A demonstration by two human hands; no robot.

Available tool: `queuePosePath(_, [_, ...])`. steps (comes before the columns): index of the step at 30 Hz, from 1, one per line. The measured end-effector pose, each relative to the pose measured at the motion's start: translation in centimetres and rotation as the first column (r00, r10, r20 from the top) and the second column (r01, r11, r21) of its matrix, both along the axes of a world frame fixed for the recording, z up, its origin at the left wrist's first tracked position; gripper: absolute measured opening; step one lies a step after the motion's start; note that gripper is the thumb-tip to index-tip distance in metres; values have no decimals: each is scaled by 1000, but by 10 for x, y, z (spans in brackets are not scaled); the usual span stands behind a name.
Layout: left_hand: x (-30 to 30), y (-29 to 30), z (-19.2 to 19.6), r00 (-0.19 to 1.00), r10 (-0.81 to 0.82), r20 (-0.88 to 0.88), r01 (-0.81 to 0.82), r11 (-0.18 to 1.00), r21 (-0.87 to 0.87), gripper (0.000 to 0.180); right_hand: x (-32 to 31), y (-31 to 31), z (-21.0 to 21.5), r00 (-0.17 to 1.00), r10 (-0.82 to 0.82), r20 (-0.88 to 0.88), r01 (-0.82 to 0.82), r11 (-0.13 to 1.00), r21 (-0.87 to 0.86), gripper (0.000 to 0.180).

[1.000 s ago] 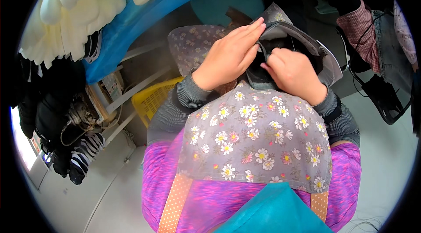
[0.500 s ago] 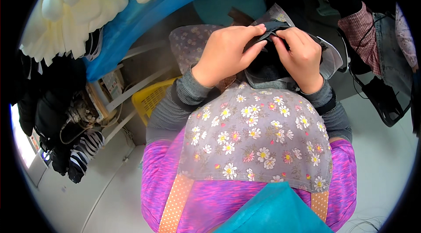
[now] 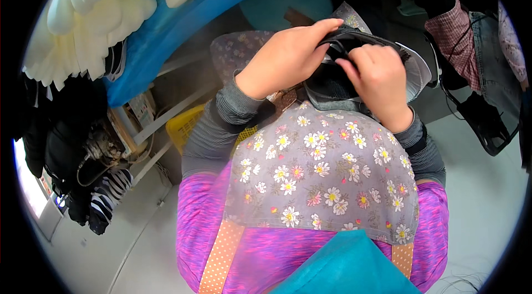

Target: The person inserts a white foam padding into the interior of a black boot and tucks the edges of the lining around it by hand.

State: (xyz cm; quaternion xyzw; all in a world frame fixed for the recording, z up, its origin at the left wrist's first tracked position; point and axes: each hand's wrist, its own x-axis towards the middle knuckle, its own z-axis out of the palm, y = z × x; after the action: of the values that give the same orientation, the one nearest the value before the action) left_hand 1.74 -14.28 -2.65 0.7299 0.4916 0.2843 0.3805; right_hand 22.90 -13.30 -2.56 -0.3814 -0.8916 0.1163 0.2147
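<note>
Workpiece (image 3: 330, 81): dark, hollow, cap-like fabric item, mesh-textured inside; sits just beyond the chest, between both hands, mouth tilted toward the wearer. Exact kind unclear from here.
Left hand (image 3: 291, 56): pinching the dark rim (image 3: 360, 32), index finger laid along the top, thumb tucked under.
Right hand (image 3: 379, 75): fingers curled over the mouth, thumb pointing left, next to the rim. Can't tell if it's gripping; fingertips hidden.
Flap (image 3: 418, 72): pale, curved, on the workpiece's right side, past the right hand.
Apron (image 3: 327, 166): grey, daisy print, dotted straps, worn over a purple top (image 3: 202, 227).
Basket (image 3: 185, 125): yellow plastic, beyond the left forearm, partly covered by it.
Foam pieces (image 3: 105, 11): white, heaped upper left on blue sheeting (image 3: 188, 17).
Clothes (image 3: 454, 42): red-checked cloth beside denim, far right, well apart from the hands.
</note>
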Motion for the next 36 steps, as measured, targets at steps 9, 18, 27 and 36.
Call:
queuePosePath(9, [-5, 1, 3, 997, -60, -47, 61, 998, 19, 40, 3, 5, -6, 995, 2, -96, 3, 998, 57, 17])
queuePosePath(18, [7, 2, 1, 994, 19, -107, 9, 969, 248, 26, -1, 10, -15, 972, 5, -237, 33, 988, 153, 15])
queuePosePath(27, [11, 7, -5, 983, 112, -143, -83, 977, 194, 16, -1, 9, -16, 979, 68, -195, -40, 989, 145, 17])
queuePosePath(36, [6, 19, 6, 980, -40, -197, 82, 974, 212, 17, -3, 12, -14, 965, -60, -255, 91, 990, 112, 17])
